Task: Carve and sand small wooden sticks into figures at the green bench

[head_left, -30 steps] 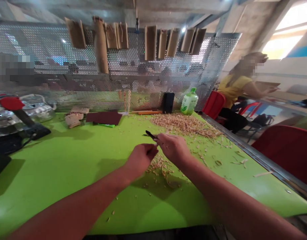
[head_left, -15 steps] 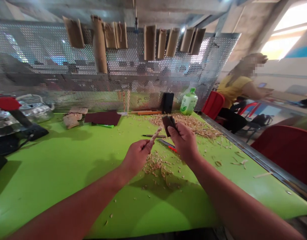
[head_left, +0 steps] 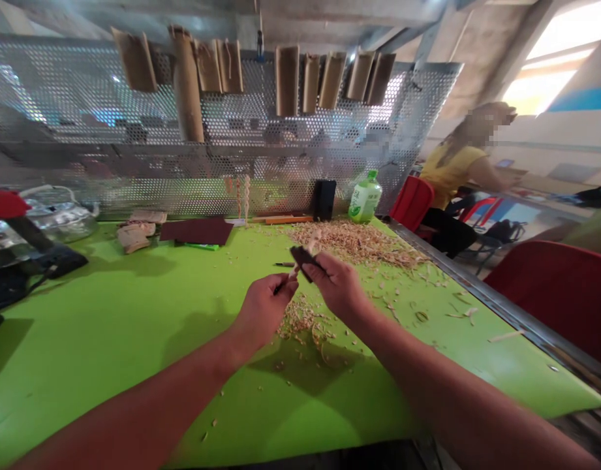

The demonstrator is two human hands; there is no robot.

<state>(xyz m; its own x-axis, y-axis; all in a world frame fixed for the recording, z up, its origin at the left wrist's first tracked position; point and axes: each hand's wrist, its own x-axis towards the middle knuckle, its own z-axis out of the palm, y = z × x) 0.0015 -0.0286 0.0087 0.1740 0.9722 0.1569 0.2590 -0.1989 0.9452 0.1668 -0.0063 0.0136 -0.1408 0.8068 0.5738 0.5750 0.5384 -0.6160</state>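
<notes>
My left hand (head_left: 263, 310) is closed round the lower end of a thin, pale carved wooden stick (head_left: 314, 240), which slants up and away from me. In my right hand (head_left: 342, 284) is a folded piece of dark brown sandpaper (head_left: 301, 262), pinched between thumb and fingers. The sandpaper lies across the middle of the stick and hides part of it. Just beyond my left fingers a slim dark-tipped tool (head_left: 283, 264) rests on the table. Small wood chips (head_left: 303, 316) are scattered beneath both hands.
A heap of shavings (head_left: 369, 245) spreads before a green bottle (head_left: 365, 197) and a black box (head_left: 324, 200). Maroon sheets (head_left: 197, 230), wood blocks (head_left: 134, 236) and a kettle (head_left: 60, 212) stand left. Perforated metal panel (head_left: 251, 150) closes the back; a person in yellow (head_left: 451, 170) sits right.
My right hand has moved left and brought the sandpaper onto the stick; before, the two were apart. The red-handled knife has gone out of sight behind my hand. The view has shifted slightly.
</notes>
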